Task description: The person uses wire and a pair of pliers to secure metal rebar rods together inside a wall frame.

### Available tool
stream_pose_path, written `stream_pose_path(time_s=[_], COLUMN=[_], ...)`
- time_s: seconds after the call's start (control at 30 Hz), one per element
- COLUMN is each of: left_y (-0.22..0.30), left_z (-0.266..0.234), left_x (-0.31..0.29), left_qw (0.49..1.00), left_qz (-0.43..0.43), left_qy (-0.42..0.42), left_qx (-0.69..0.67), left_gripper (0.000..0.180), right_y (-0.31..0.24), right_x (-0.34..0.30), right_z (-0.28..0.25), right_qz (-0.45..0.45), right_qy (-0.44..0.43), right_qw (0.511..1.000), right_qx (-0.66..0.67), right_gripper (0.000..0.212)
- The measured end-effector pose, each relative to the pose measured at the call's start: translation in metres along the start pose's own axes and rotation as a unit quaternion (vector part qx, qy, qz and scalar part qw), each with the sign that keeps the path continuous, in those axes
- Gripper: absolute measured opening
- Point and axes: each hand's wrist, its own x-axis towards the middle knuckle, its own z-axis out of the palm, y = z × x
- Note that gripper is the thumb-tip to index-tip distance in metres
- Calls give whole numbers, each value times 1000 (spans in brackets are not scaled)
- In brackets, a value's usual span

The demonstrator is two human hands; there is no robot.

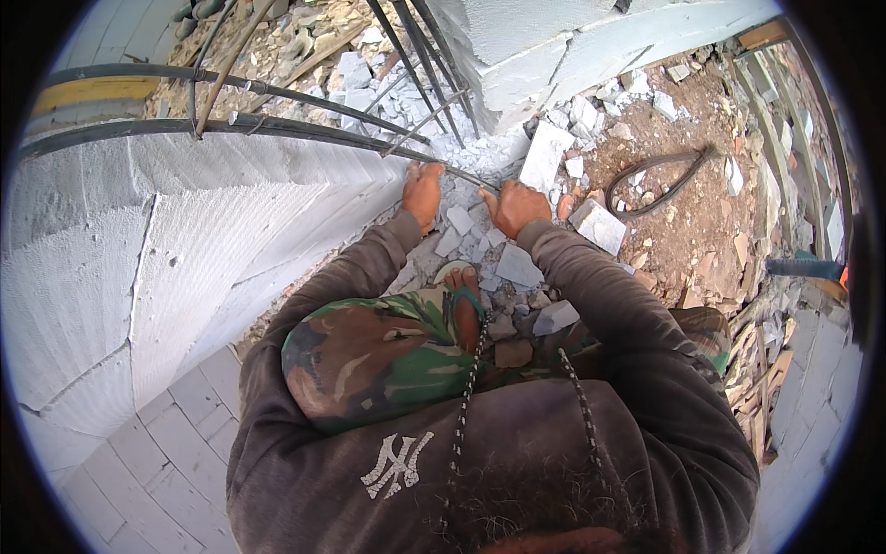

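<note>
A dark steel reinforcing bar (323,134) runs along the top edge of the pale block wall (212,222) on the left and down to both my hands. Near the wall's end, my left hand (423,196) is closed on the bar, its fingertips over the top. My right hand (521,207) grips the same bar close to its end, a little to the right, with the thumb toward the left hand. The fingers' undersides are hidden. Broken pieces of pale block (519,266) lie just below my hands, around my sandalled foot (466,309).
Several upright bars (420,65) stand beyond my hands, beside another block wall (544,42). A bent loop of dark bar (637,210) lies on the dirt at right. Farther right are a blue tool (798,268) and wooden planks (784,148). Rubble (295,46) covers the far ground.
</note>
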Motion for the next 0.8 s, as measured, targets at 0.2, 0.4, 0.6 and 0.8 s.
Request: stream_pose_path(time_s=[0.2, 0.4, 0.6, 0.8], left_y=[-17, 1, -2, -8], left_z=[7, 20, 63, 77], left_x=[-11, 12, 24, 29], left_qw=[958, 917, 909, 926], left_qz=[-185, -177, -203, -182], left_qy=[-104, -143, 32, 63], left_qx=[-195, -328, -363, -324], left_gripper=[58, 33, 20, 22], right_y=[14, 23, -2, -11], right_x=[28, 32, -15, -31], right_z=[4, -19, -8, 31], right_qz=[92, 189, -21, -17], right_qy=[-229, -529, 7, 157], right_qw=[919, 622, 992, 986], right_qx=[306, 545, 124, -63], right_gripper=[61, 61, 56, 51])
